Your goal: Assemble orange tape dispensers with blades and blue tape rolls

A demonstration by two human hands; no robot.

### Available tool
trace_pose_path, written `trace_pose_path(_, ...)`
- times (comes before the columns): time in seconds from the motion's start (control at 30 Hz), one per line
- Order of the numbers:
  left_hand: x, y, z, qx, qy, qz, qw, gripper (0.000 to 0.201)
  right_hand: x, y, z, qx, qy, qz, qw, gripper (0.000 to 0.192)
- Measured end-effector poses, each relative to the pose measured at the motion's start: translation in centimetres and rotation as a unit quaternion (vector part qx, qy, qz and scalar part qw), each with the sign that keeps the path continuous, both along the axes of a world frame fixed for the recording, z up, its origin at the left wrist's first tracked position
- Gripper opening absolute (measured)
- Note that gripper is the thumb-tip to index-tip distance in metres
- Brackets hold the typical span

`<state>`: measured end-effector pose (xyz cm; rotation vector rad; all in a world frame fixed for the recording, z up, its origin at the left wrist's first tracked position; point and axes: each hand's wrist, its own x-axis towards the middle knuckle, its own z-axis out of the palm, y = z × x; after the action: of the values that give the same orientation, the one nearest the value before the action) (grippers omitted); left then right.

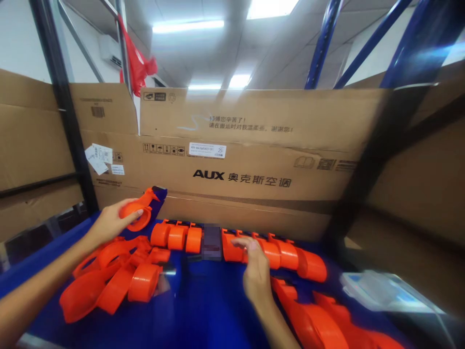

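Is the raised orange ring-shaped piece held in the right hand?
No, the left hand holds the orange ring-shaped piece above the blue surface.

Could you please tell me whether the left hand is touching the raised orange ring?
Touching. The head view shows the left hand gripping the orange ring, its thumb across the rim.

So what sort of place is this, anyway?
Probably a small workshop or assembly bench: many matching orange plastic pieces, apparently tape dispensers, lie on a blue work surface, with metal posts and cardboard around it.
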<state>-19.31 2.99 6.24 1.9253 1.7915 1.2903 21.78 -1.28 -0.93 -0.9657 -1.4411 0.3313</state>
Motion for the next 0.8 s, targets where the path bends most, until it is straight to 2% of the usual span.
trace_pose_path(0.03, -1.2, 0.9, 0.1, -0.010, 0.094, 0.034, 0.995, 0.068, 0.0, 0.0, 0.0, 0.007, -0.006, -0.001, 1.000, 0.053)
trace_pose_path(0.1, -2.6, 2.6, -0.1, -0.061, 0.240, 0.080, 0.966, 0.073, 0.1, 0.1, 0.0, 0.015, -0.015, -0.003, 1.000, 0.053)
trace_pose_path(0.17, -2.9, 4.0, -0.6, -0.102, 0.310, 0.078, 0.942, 0.074, 0.2, 0.1, 0.0, 0.017, -0.020, -0.005, 1.000, 0.052)
trace_pose_path(0.37, -1.5, 6.7, -3.4, -0.150, 0.332, 0.076, 0.928, 0.065, 0.4, 0.3, 0.0, 0.022, -0.032, 0.004, 0.999, 0.049)
trace_pose_path(0.53, -1.5, 7.6, -5.0, -0.173, 0.337, 0.078, 0.922, 0.068, 0.1, -0.1, 0.4, 0.036, -0.050, 0.022, 0.998, 0.046)
trace_pose_path(0.67, -1.7, 7.5, -5.3, -0.176, 0.338, 0.063, 0.923, 0.072, 0.1, -0.3, 0.5, 0.041, -0.065, 0.028, 0.997, 0.043)
trace_pose_path(0.8, -1.9, 6.6, -4.4, -0.136, 0.341, 0.043, 0.929, 0.077, 0.1, -0.2, 0.5, 0.042, -0.070, 0.029, 0.996, 0.044)
